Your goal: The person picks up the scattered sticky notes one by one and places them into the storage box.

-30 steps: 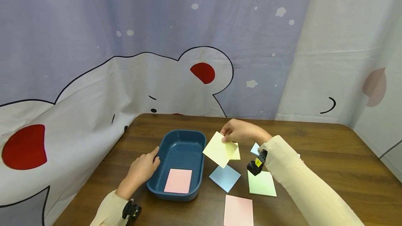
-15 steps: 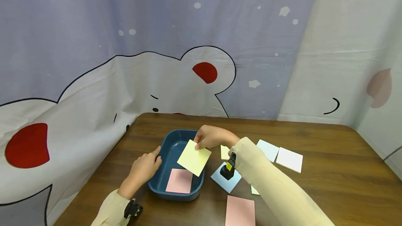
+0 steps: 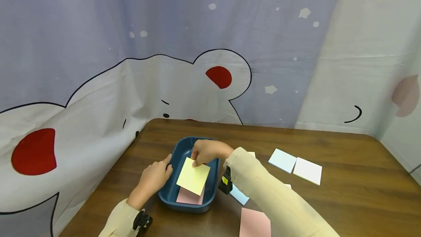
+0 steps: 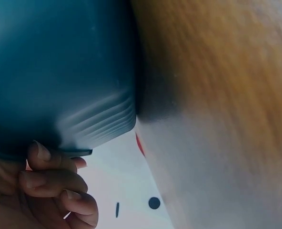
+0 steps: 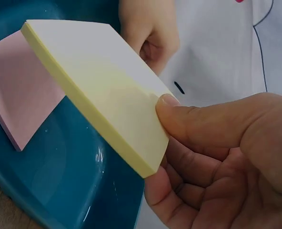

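Observation:
My right hand (image 3: 208,151) pinches a yellow sticky note pad (image 3: 193,176) by one corner, thumb on its top face, over the blue plastic basin (image 3: 178,156). In the right wrist view the pad (image 5: 100,90) is tilted, its thick yellow edge showing. Below it a pink sticky note pad (image 3: 190,198) lies in the basin, partly covered by the yellow one in the head view. My left hand (image 3: 153,175) holds the basin's left rim; in the left wrist view its fingers (image 4: 50,183) curl beneath the rim, outside the wall.
Right of the basin lie more pads on the wooden table (image 3: 348,178): a blue one (image 3: 239,195) and a pink one (image 3: 254,224), both partly behind the right sleeve, a pale blue one (image 3: 283,160) and a white one (image 3: 307,170). A printed curtain (image 3: 269,46) hangs behind.
My right hand has carried the yellow pad leftward from the table to over the basin and lowered it above the pink pad. My left hand stays at the rim.

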A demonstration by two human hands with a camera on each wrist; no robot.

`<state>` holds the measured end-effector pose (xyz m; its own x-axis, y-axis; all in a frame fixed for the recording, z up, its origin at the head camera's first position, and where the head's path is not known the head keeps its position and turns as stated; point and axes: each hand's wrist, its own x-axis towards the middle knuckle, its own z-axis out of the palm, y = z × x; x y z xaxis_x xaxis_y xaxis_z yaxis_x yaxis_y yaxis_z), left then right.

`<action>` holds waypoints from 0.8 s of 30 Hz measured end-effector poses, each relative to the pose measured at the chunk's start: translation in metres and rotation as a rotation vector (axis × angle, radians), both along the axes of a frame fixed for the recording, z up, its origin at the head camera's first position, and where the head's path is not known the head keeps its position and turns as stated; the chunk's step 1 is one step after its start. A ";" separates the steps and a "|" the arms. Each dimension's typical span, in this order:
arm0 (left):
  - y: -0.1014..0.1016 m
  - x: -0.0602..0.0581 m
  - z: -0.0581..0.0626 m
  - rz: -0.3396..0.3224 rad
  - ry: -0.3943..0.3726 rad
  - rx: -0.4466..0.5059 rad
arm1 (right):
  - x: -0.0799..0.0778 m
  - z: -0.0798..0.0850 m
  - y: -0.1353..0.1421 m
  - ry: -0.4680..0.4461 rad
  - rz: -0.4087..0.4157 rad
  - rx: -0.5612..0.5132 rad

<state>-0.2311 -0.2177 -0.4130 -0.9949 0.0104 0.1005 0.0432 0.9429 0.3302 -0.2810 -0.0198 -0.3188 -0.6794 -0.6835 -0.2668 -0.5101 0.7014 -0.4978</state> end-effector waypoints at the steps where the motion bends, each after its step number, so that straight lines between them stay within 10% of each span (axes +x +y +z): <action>1: 0.000 0.000 0.000 -0.001 0.001 0.000 | 0.001 0.000 -0.002 0.006 0.002 0.014; 24: 0.000 -0.001 -0.003 -0.001 0.008 -0.007 | 0.006 -0.027 -0.021 -0.007 0.016 0.156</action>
